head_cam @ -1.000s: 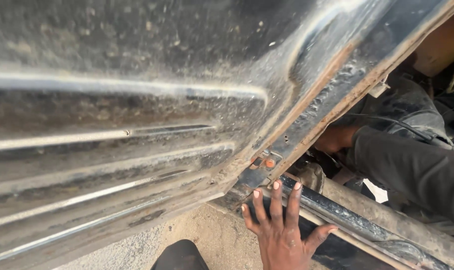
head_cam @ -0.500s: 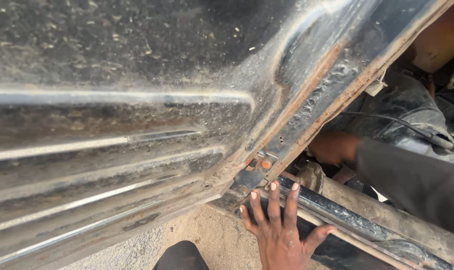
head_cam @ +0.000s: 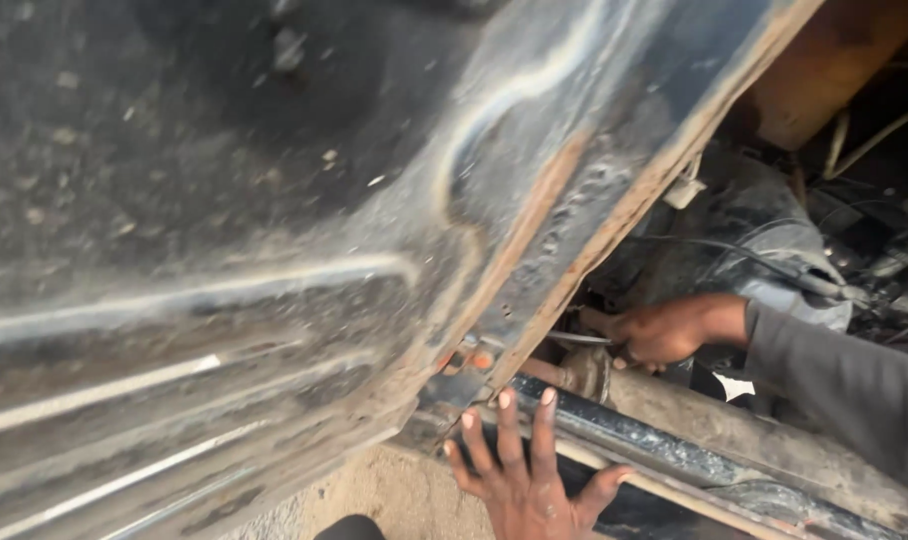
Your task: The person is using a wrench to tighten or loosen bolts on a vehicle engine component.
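I look up at the dirty, rusted underside of a vehicle [head_cam: 274, 250]. My left hand [head_cam: 524, 470] is at the bottom middle. Its fingers are spread and pressed flat against a black frame rail [head_cam: 664, 450], just below two small orange-red fittings [head_cam: 469, 358]. From the right, my right hand [head_cam: 664, 330] reaches in on a grey sleeve [head_cam: 844, 385], into the gap beside the rusty seam. It is closed around a thin metal tool [head_cam: 579, 338] near a rusty round part [head_cam: 586, 372]. The tool's tip is hidden behind the seam.
A rusty panel edge [head_cam: 614, 210] runs diagonally from top right to bottom middle. Behind it are black cables [head_cam: 734, 255], a grey housing [head_cam: 774, 235] and an orange-brown part [head_cam: 824, 70]. Sandy ground [head_cam: 384, 490] shows at the bottom.
My right hand has come further out from behind the seam and now shows fully, gripping the thin tool. My left hand stays spread on the rail. The view has shifted slightly.
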